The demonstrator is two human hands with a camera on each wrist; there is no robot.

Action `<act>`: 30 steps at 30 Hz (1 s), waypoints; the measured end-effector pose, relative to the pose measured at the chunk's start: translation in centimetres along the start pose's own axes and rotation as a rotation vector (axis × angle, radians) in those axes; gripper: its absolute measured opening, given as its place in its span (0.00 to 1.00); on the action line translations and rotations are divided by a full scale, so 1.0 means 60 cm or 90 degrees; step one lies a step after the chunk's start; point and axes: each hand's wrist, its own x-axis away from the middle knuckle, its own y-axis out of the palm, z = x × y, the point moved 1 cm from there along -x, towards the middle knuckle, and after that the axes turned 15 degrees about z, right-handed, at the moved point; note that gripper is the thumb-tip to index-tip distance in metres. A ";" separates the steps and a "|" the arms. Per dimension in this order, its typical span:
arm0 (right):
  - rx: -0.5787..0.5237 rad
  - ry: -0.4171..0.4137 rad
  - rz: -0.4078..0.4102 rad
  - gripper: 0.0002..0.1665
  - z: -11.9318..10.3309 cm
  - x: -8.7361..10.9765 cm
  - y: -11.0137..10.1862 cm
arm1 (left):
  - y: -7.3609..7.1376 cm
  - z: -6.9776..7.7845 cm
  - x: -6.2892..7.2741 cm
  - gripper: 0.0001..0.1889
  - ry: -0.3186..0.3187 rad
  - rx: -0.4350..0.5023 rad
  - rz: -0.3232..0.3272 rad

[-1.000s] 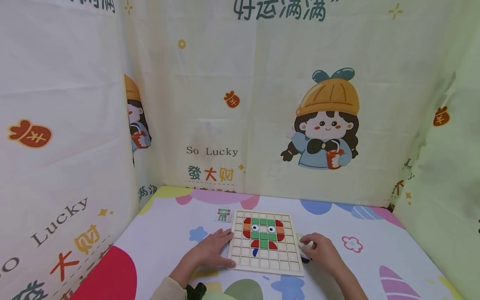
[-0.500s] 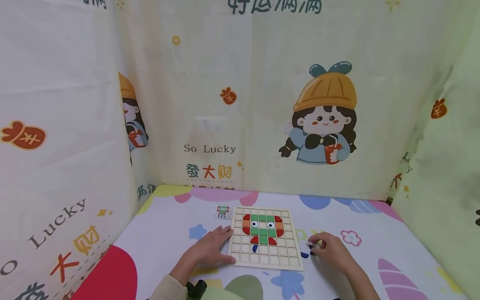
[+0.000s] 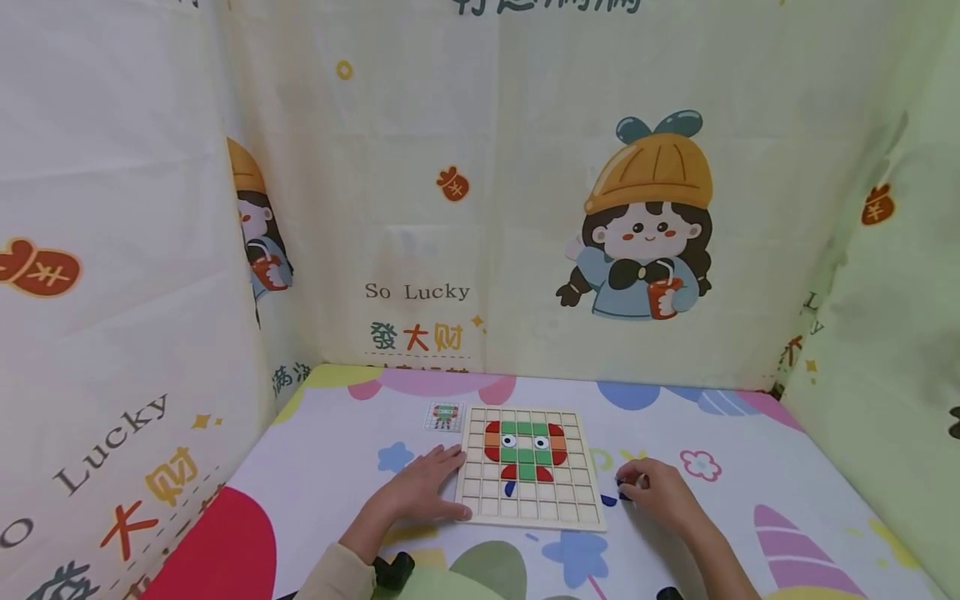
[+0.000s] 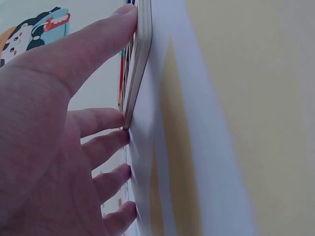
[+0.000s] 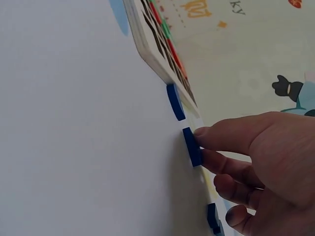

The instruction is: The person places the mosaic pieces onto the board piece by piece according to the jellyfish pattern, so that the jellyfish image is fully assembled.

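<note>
A square wooden grid board (image 3: 487, 507) lies on the table, with green, red and orange tiles, two eye tiles and one dark blue piece (image 3: 510, 489) set in its cells. My left hand (image 3: 420, 487) rests along its left side, fingers extended against the edge and thumb (image 4: 101, 42) at the near corner. Right of the board, my right hand (image 3: 660, 492) pinches a blue piece (image 5: 192, 147) between thumb and index finger, close to the tabletop. Another blue piece (image 5: 175, 102) lies between that hand and the board. Further blue (image 5: 214, 219) shows by its lower fingers.
A small printed card (image 3: 444, 417) with a coloured figure lies by the board's far left corner. Patterned cloth walls (image 3: 420, 250) enclose the back and sides of the table (image 3: 720, 517).
My right hand has moved right, away from the board's edge, and now pinches a blue piece; another blue piece has come into sight beside it. My left hand stays put. The head view tilts down slightly.
</note>
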 end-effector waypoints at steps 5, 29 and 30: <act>0.007 -0.011 0.009 0.06 -0.001 -0.002 0.002 | 0.000 -0.001 -0.002 0.48 0.009 -0.004 0.004; 0.027 -0.016 0.033 0.12 -0.006 -0.006 0.019 | 0.003 -0.003 -0.002 0.48 0.001 0.006 0.001; 0.026 -0.018 0.028 0.14 -0.007 -0.006 0.019 | 0.003 -0.003 -0.002 0.48 0.001 0.005 0.001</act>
